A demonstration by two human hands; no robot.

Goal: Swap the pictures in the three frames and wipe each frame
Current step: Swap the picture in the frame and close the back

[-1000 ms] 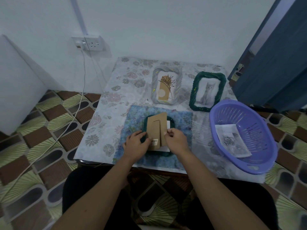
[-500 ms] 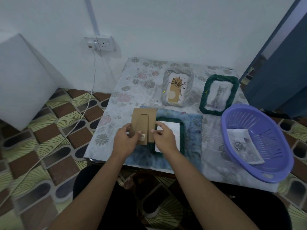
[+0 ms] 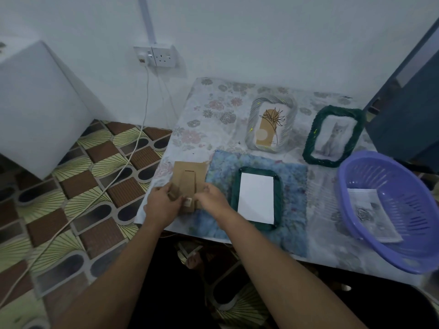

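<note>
Head view, and both hands are on the cardboard backing (image 3: 188, 176)! The left hand (image 3: 161, 205) pinches its near left corner, fingers curled round the edge. The right hand (image 3: 211, 198) grips the near right corner the same way, so the two hands sit close together with the brown board's fold-out stand between them. The board stretches away from the fingertips, over the floral-covered table (image 3: 209, 115), and its right edge meets the fluffy blue cloth (image 3: 293, 186). Whether the board rests on the table or is held just off it, I cannot tell.

Just right of the right hand, the dark green frame (image 3: 234, 198) lies face down on that cloth. It's open at the back, with a white sheet (image 3: 256, 198) sitting inside its rim.

Beyond the right hand, further across the table, lies the silver frame (image 3: 253, 119) with a plant print. Further right again is a green frame (image 3: 311, 136) showing a cat picture (image 3: 333, 136).

Far to the right of both hands, a purple basket (image 3: 403, 186) stands at the table's edge, holding a loose picture (image 3: 370, 214) of a rose-like flower.

Beyond the left hand, up on the wall, is a socket (image 3: 159, 55), its white cable (image 3: 140, 129) trailing down to the patterned floor.
</note>
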